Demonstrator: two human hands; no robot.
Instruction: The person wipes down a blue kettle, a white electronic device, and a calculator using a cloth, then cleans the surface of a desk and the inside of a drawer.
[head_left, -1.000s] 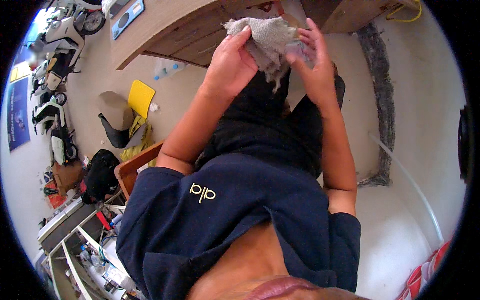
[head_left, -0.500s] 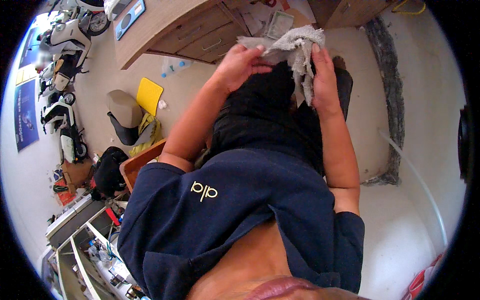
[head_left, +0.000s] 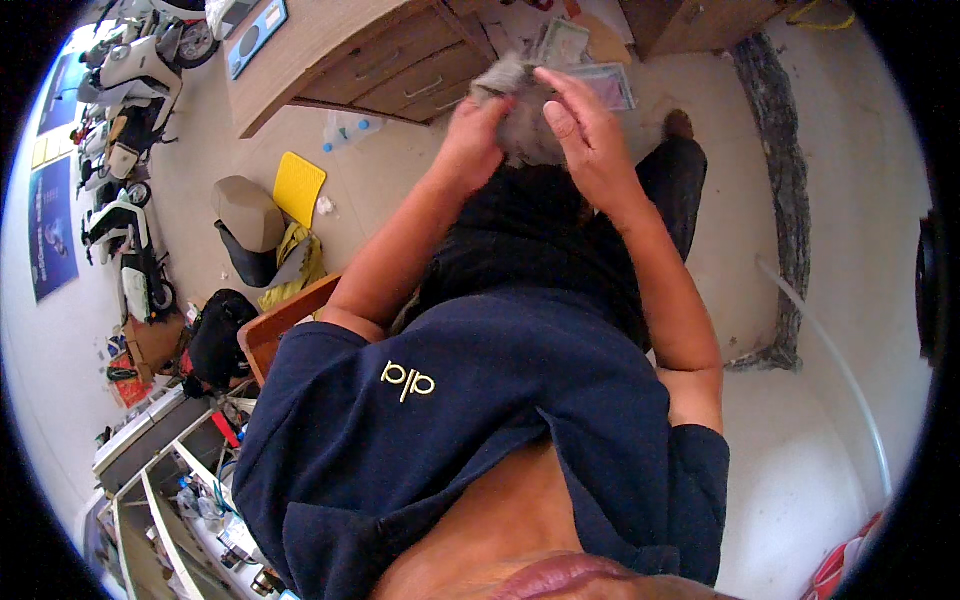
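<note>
A grey, rough-looking cloth hangs above my lap, partly smeared by motion, with a bunched part at its top. My left hand is closed on that bunched part, its fingers mostly behind the cloth. To the right of it is my right hand, its fingers stretched out and the thumb apart. Its fingertips come close to the bunched cloth; whether they touch it I cannot tell. Below both hands lie my dark trousers.
A wooden desk with drawers stands ahead to the left. Papers and a flat pack lie beyond my hands. Left on the floor are plastic bottles, a yellow pad and a seat-like piece. Scooters line the far left.
The cloth has swung from my right hand over to my left and is now bunched there. My right hand has moved left and let the cloth's hanging end go.
</note>
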